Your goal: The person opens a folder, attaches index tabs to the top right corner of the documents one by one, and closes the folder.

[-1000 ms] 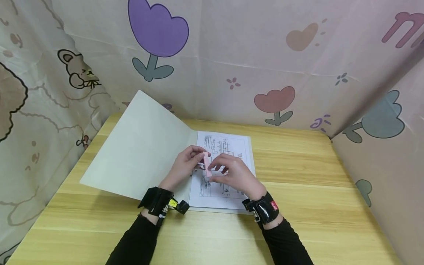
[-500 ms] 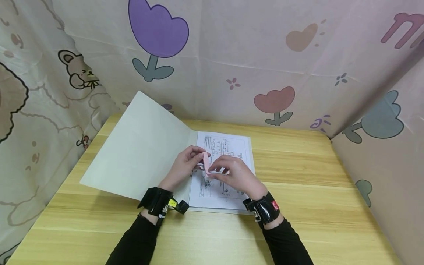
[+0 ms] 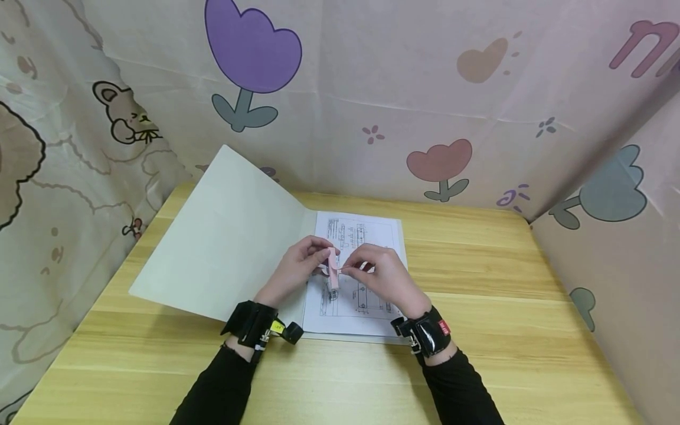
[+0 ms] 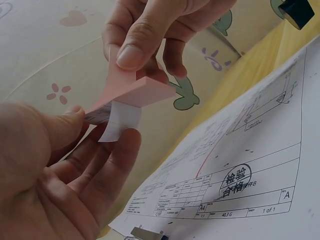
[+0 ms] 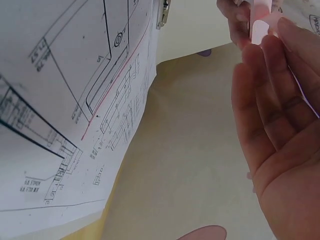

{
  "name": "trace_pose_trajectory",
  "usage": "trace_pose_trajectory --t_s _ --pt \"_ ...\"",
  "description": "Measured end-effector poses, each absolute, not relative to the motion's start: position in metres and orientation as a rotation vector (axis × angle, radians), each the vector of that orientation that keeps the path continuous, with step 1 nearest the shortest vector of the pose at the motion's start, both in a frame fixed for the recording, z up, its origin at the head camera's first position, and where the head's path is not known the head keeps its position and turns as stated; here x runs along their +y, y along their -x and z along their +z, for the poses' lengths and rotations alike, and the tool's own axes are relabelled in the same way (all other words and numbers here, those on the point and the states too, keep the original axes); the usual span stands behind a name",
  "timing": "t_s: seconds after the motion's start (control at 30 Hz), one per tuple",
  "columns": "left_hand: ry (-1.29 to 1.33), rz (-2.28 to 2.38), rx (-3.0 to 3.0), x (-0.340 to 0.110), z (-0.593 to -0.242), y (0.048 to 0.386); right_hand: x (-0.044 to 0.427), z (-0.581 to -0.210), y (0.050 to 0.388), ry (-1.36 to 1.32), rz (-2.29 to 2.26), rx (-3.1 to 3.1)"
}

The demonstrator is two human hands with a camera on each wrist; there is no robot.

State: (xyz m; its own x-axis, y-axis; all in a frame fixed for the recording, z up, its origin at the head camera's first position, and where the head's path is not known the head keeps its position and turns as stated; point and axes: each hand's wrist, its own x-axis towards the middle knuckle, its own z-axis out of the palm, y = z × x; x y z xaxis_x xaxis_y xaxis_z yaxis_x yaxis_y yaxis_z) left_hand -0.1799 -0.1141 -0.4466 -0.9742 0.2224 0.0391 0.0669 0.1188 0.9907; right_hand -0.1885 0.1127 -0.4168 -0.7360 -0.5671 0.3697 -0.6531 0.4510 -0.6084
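A small pink sticky-note pad [image 3: 333, 280] is held above the printed sheets between the two hands. The left hand [image 3: 300, 261] grips it with thumb and fingers from the left. Pinched between the thumb and fingertips of the right hand [image 3: 383, 273] is a pink slip [image 4: 120, 75], lifted and bent away from the pad's face in the left wrist view. A white paper flap [image 4: 122, 121] hangs by the left fingers there. The uppermost printed sheet [image 3: 347, 321], bearing technical drawings, lies in the opened folder [image 3: 223, 236] below. The fingers partly cover the pad.
The folder's pale cover stands tilted up on the left. A metal clip [image 5: 163, 14] sits near the folder's spine. Wooden tabletop [image 3: 478, 330] surrounds the folder, and a patterned cloth [image 3: 340, 106] hangs behind. Both wrists wear black camera straps [image 3: 429, 334].
The right hand has drawn slightly right and upward, pulling the pink slip away from the pad. The left hand stays nearly in place, still gripping the pad.
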Motion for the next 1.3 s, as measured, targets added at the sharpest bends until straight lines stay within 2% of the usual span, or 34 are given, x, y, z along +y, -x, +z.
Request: trace_pose_trajectory --t_s 0.7,1.3 --pt "-0.420 1.848 2.139 -0.109 -0.447 0.177 0.126 -0.418 0.197 -0.903 1.210 -2.518" --pt "-0.490 1.772 2.124 -0.105 -0.450 0.177 0.131 -0.421 0.201 -0.890 1.148 -2.532"
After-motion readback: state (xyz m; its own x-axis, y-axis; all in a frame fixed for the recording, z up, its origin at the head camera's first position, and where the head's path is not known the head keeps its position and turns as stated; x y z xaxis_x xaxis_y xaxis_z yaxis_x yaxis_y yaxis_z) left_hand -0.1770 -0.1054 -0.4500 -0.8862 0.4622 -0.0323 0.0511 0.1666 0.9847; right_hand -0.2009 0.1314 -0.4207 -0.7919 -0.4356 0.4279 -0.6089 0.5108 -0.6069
